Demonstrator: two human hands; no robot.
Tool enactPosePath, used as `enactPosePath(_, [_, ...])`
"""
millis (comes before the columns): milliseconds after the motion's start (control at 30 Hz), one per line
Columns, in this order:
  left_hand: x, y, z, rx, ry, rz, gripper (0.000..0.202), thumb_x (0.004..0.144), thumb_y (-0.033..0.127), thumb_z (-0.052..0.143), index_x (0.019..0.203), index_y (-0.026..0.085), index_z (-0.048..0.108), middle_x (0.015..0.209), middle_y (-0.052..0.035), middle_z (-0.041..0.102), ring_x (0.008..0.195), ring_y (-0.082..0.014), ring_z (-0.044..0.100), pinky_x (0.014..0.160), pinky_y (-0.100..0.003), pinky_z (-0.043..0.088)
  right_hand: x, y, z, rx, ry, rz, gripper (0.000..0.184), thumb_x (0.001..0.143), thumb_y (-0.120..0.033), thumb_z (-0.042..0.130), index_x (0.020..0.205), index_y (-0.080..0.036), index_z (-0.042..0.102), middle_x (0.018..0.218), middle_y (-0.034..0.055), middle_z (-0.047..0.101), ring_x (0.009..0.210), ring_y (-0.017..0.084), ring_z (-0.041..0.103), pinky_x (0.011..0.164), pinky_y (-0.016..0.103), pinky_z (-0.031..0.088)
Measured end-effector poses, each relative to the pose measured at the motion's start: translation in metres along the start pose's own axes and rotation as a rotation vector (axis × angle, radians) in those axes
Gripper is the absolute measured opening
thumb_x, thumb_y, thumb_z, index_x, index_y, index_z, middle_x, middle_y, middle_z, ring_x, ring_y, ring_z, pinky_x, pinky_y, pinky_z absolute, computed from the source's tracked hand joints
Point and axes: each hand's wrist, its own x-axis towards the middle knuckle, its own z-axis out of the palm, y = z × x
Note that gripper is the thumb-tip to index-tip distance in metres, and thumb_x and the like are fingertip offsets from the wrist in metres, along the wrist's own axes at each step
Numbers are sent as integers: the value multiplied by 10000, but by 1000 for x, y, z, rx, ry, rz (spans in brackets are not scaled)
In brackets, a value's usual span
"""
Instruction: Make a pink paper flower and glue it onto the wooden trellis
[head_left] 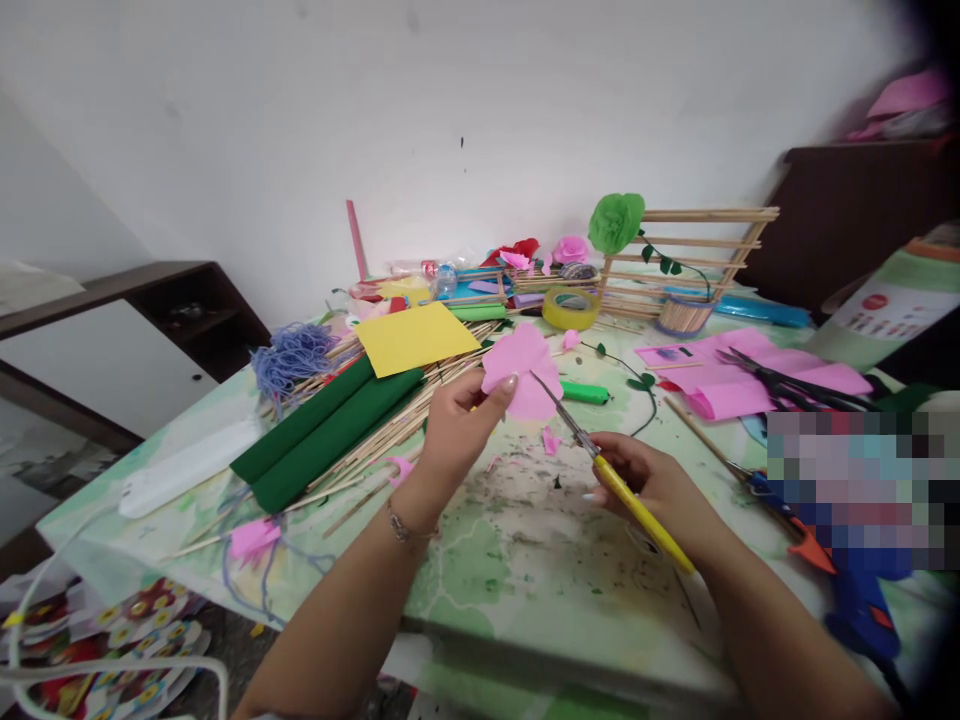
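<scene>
My left hand [459, 425] pinches a pink crepe-paper piece [529, 350] with a rounded, scalloped outline, the thumb lying on its front. My right hand [660, 480] is closed around a pair of scissors [641, 515] with yellow handles and slim metal blades. The blades point up and left, and their tip overlaps the right part of the pink paper; whether they are cutting into it I cannot tell. Part of the right fingers is hidden behind the handles. Small pink scraps [551, 440] lie on the table below the paper.
Green crepe rolls [330, 435], thin sticks [390, 425] and a yellow sheet [418, 338] lie left. Behind are yellow tape [570, 308] and a stick fence [690, 250] with a green flower [616, 222]. Right lie black scissors [780, 380] and a blue glue gun [859, 590].
</scene>
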Motion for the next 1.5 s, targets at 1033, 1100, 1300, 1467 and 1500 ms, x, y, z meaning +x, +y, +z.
enactPosePath(1033, [-39,-20,49,21,-280,3,362,881,361,588,577,166,561,779,-22,487,750,-141,500,713,-277,427,3,-3,21,386,523,-367,429,726,-364,762,1035,-254,486,705,-76,487,518,85,493,455,225,465])
enactPosePath(1100, [-36,-17,45,16,-292,-18,318,853,384,619,619,168,602,775,-24,513,741,-143,511,687,-272,427,2,-3,18,365,528,-358,425,721,-361,762,1031,-254,491,702,-78,479,492,83,481,433,230,454])
enactPosePath(1300, [-21,-12,32,-113,-322,-299,331,757,497,696,747,166,699,601,2,572,567,-114,509,568,-243,432,-1,3,17,299,450,-425,428,752,-284,752,1109,-267,517,852,-20,553,619,102,532,548,244,495])
enactPosePath(1467, [-16,-16,30,-148,-307,-369,271,681,419,789,708,158,724,603,-5,625,545,-97,526,537,-218,435,-1,6,19,289,409,-464,428,770,-246,747,1130,-283,520,882,-13,552,687,108,531,592,235,485])
enactPosePath(1500, [-16,-16,30,-163,-257,-335,250,681,400,794,719,162,728,613,-3,633,552,-95,530,541,-214,439,0,7,19,294,403,-468,425,780,-249,739,1138,-282,512,858,-18,536,677,108,518,584,233,475])
